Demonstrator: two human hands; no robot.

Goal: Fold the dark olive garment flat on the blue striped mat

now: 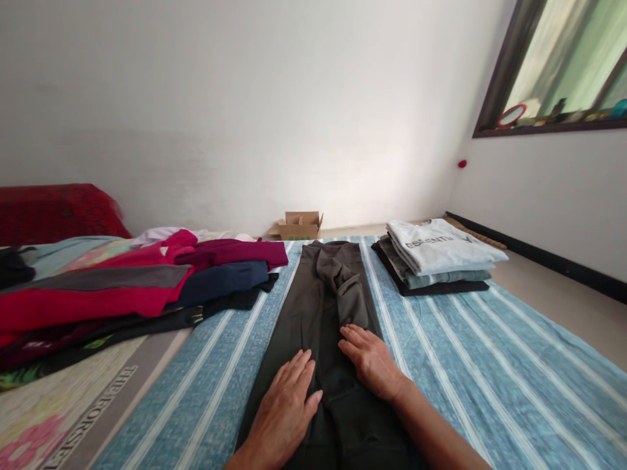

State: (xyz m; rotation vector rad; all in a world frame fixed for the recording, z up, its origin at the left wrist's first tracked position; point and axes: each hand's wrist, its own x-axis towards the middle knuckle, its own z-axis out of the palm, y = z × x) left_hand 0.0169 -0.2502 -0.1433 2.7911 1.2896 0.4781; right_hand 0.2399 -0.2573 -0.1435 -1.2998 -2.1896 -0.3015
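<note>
A pair of dark grey trousers (300,307) lies lengthwise on the bed in front of me, waistband at the far end. Folds bunch up along the upper part of its right leg. My left hand (289,405) rests flat on the left leg, thumb held apart from the other fingers. On the right leg, just below the bunched cloth, my right hand (365,356) lies palm down with its fingers stretched out. Neither hand grips the fabric. The near ends of the legs run out of view at the bottom.
A blue striped sheet (441,365) covers the bed. To the right stands a folded stack topped by a light grey printed shirt (435,245). Loose clothes, including a red garment (98,297), heap at the left. Beyond the bed sits an open cardboard box (298,228).
</note>
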